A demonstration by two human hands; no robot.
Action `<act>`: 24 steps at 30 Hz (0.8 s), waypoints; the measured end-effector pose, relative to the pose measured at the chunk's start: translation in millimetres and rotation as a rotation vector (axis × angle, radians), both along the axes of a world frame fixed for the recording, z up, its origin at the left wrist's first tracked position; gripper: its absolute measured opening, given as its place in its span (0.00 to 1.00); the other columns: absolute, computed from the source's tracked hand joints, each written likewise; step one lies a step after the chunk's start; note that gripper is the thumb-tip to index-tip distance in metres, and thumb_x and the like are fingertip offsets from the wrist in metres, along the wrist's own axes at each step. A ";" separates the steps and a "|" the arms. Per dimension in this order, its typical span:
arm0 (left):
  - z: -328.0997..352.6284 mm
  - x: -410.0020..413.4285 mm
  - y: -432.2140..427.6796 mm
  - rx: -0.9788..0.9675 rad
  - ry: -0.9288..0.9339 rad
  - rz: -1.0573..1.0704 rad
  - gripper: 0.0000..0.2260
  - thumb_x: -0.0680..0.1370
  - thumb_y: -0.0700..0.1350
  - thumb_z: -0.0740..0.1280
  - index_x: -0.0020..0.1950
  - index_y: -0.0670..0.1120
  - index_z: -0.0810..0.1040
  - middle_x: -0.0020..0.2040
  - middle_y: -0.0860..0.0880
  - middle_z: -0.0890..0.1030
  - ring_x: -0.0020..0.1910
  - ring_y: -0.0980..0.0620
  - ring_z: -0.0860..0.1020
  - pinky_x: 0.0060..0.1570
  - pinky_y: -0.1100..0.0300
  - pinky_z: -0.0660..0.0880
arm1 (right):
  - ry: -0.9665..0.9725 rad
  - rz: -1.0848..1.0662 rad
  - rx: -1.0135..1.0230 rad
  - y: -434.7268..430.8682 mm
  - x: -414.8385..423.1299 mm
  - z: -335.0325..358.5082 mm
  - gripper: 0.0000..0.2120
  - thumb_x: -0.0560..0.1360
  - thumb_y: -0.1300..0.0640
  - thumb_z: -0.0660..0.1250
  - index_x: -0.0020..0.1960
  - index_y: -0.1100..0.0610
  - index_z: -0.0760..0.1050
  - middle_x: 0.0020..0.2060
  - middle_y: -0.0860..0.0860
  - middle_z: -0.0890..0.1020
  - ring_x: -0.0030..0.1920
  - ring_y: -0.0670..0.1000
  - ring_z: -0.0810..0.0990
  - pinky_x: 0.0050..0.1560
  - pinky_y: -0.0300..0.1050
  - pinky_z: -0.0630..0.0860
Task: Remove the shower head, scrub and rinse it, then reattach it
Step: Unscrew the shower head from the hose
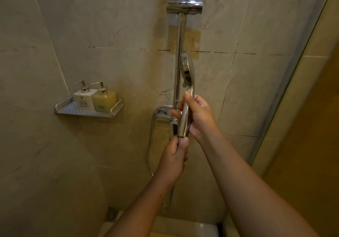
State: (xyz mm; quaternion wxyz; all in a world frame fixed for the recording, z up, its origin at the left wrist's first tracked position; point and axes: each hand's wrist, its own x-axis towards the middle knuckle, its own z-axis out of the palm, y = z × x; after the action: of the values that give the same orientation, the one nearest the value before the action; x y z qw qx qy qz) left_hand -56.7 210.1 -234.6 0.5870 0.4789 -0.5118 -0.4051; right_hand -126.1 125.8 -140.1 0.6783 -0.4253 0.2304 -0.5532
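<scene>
A chrome hand shower head (186, 68) stands upright in front of the vertical slide rail (180, 35), its spray face turned left. My right hand (199, 115) grips the middle of its handle. My left hand (175, 156) pinches the fitting at the handle's bottom end between thumb and fingers. A metal hose (150, 137) loops down from the tap fitting (163, 112) on the wall; its far end is hidden behind my left hand. The chrome bracket (185, 6) high on the rail holds nothing.
A perforated metal shelf (64, 106) on the left wall carries a white pump bottle (84, 98) and a yellow pump bottle (104, 98). A glass partition edge (286, 90) runs down the right. A floor drain (111, 215) and a white fixture (183, 227) lie below.
</scene>
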 end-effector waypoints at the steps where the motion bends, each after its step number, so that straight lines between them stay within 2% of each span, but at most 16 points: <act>1: 0.2 0.9 -0.9 0.002 -0.001 -0.002 0.11 0.79 0.58 0.60 0.39 0.57 0.72 0.29 0.57 0.69 0.26 0.61 0.67 0.24 0.68 0.65 | -0.015 0.012 -0.006 -0.9 1.0 -0.7 0.08 0.79 0.56 0.68 0.47 0.61 0.74 0.33 0.53 0.78 0.34 0.48 0.80 0.46 0.53 0.83; 3: -0.5 2.6 -2.6 0.015 0.010 -0.008 0.10 0.78 0.59 0.60 0.37 0.61 0.73 0.28 0.58 0.69 0.26 0.62 0.67 0.23 0.68 0.65 | 0.022 0.006 -0.012 -1.3 2.8 -2.2 0.12 0.80 0.55 0.66 0.53 0.64 0.77 0.35 0.53 0.78 0.37 0.49 0.80 0.51 0.54 0.82; 5: -2.2 4.1 -4.4 0.036 0.026 -0.009 0.11 0.78 0.59 0.60 0.36 0.62 0.73 0.27 0.58 0.69 0.25 0.62 0.67 0.23 0.68 0.64 | 0.091 -0.024 -0.015 -2.1 5.0 -3.3 0.17 0.81 0.53 0.64 0.58 0.67 0.78 0.37 0.54 0.80 0.38 0.50 0.79 0.50 0.52 0.80; 7: -5.0 4.6 -6.7 0.051 0.033 -0.003 0.13 0.80 0.58 0.60 0.36 0.62 0.72 0.27 0.58 0.69 0.25 0.63 0.67 0.23 0.69 0.64 | 0.120 -0.044 -0.010 -3.0 8.1 -3.9 0.17 0.82 0.52 0.63 0.58 0.66 0.78 0.38 0.55 0.81 0.38 0.50 0.80 0.48 0.51 0.79; 11: -9.1 6.3 -11.9 0.060 0.048 0.016 0.11 0.83 0.54 0.59 0.42 0.53 0.71 0.27 0.57 0.69 0.24 0.63 0.66 0.22 0.68 0.63 | 0.105 -0.033 0.002 -6.8 13.2 -4.4 0.11 0.84 0.53 0.60 0.58 0.61 0.72 0.42 0.58 0.85 0.36 0.51 0.84 0.41 0.48 0.80; 14: -8.8 7.2 -12.8 0.049 0.049 0.008 0.10 0.83 0.53 0.59 0.44 0.50 0.70 0.27 0.57 0.67 0.24 0.62 0.65 0.22 0.68 0.62 | 0.051 -0.005 0.026 -10.6 13.2 -5.1 0.12 0.84 0.53 0.58 0.59 0.62 0.71 0.43 0.59 0.85 0.34 0.51 0.82 0.35 0.46 0.79; 18: -6.6 8.1 -13.8 0.043 0.034 -0.005 0.10 0.83 0.52 0.59 0.44 0.51 0.70 0.28 0.57 0.67 0.25 0.60 0.65 0.23 0.67 0.62 | 0.107 0.001 -0.029 -13.5 8.7 -7.3 0.08 0.81 0.54 0.65 0.54 0.59 0.72 0.44 0.58 0.83 0.40 0.52 0.82 0.37 0.47 0.81; 21: -4.9 6.8 -16.5 0.044 0.028 0.007 0.10 0.83 0.51 0.59 0.43 0.49 0.68 0.29 0.56 0.66 0.25 0.60 0.64 0.23 0.67 0.61 | 0.166 -0.023 -0.053 -16.4 3.9 -7.2 0.10 0.78 0.60 0.69 0.58 0.61 0.74 0.41 0.57 0.79 0.38 0.53 0.78 0.38 0.47 0.78; 24: -2.4 4.0 -18.7 0.031 0.052 0.008 0.10 0.84 0.48 0.59 0.42 0.49 0.67 0.29 0.54 0.65 0.24 0.61 0.64 0.22 0.69 0.61 | 0.132 -0.014 -0.015 -18.1 1.5 -4.4 0.11 0.78 0.61 0.69 0.59 0.63 0.77 0.40 0.56 0.80 0.36 0.52 0.78 0.37 0.45 0.78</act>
State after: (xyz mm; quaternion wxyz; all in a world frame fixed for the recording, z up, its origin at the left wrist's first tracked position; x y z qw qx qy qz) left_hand -52.8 191.4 -237.0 0.5941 0.4792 -0.4884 -0.4229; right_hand -124.6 107.7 -144.5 0.6543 -0.4643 0.2733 -0.5306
